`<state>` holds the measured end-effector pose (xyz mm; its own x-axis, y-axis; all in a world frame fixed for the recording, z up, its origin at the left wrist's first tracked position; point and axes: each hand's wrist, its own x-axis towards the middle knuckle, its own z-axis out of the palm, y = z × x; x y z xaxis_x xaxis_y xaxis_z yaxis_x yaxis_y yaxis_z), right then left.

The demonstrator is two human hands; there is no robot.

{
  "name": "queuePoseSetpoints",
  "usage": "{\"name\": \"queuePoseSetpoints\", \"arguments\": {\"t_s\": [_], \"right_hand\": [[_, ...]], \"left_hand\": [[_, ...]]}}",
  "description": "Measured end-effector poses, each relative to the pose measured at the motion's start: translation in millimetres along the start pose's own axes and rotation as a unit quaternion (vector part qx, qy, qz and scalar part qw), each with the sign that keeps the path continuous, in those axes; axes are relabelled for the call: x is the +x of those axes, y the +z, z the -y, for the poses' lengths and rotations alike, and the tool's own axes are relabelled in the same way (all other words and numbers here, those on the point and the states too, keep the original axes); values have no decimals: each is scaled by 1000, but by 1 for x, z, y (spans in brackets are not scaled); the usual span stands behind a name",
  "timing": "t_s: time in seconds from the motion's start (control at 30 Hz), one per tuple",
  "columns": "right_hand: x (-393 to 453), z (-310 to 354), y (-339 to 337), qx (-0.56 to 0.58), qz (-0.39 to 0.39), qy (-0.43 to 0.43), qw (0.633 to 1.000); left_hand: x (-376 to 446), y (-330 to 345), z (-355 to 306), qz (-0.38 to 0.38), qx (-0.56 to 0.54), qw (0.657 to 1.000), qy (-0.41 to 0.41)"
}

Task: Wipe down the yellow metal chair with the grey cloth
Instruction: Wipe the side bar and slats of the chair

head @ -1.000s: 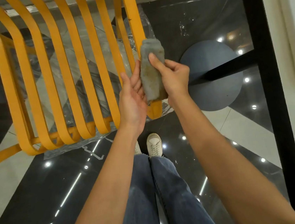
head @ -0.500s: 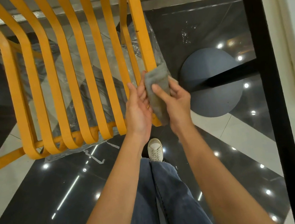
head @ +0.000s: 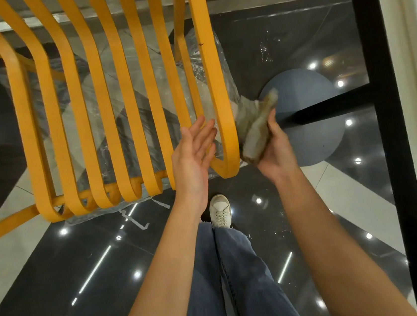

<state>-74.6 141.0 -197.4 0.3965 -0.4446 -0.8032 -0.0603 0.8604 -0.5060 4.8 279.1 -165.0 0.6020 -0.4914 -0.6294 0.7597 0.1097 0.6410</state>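
The yellow metal chair [head: 129,107] fills the upper left, its curved slats running down to a rounded near edge. My right hand [head: 275,150] holds the folded grey cloth [head: 254,126] against the outer side of the rightmost slat [head: 222,109]. My left hand [head: 192,154] is on the inner side of that slat, palm open, fingers spread and reaching toward it, holding nothing.
Clear plastic sheeting [head: 199,62] lies under the chair on the glossy dark floor. A round grey table base [head: 312,143] with a black post [head: 331,107] stands just right of the cloth. A black table edge [head: 394,136] runs down the right side. My shoe [head: 220,209] is below the chair.
The cloth has come off the front of the rightmost slat and now sits on its right side. My left hand has let go of it and opened. The view moved closer.
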Motion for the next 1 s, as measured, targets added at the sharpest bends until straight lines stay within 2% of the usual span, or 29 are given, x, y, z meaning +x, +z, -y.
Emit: {"name": "queuePoseSetpoints", "arguments": {"t_s": [0.13,0.2,0.3,0.4,0.5,0.6,0.73,0.83,0.9,1.0], "right_hand": [[-26,-17,-30,90,-17,14,996],[-36,-23,-30,99,-16,5,995],[-47,-27,-11,2,4,-13,1000],[-46,-27,17,-137,43,-105,984],[-36,-20,43,-250,12,-221,943],[-22,-12,69,-338,-19,-283,897],[-1,6,104,-472,-68,-376,795],[23,22,135,-534,-98,-387,745],[38,33,150,-523,-107,-387,752],[49,49,146,-434,-127,-399,798]], "left_hand": [[-8,-2,6,-23,13,1000,-11],[-10,1,8,-30,22,999,-14],[-12,4,10,-35,31,999,-12],[-13,4,10,-36,24,999,-11],[-13,3,9,-37,19,999,-14],[-12,3,8,-37,42,998,-14],[-9,3,6,-46,68,996,-28],[-8,3,4,-51,76,995,-33],[-7,4,4,-53,83,995,-31],[-5,4,4,-52,89,994,-32]]}}
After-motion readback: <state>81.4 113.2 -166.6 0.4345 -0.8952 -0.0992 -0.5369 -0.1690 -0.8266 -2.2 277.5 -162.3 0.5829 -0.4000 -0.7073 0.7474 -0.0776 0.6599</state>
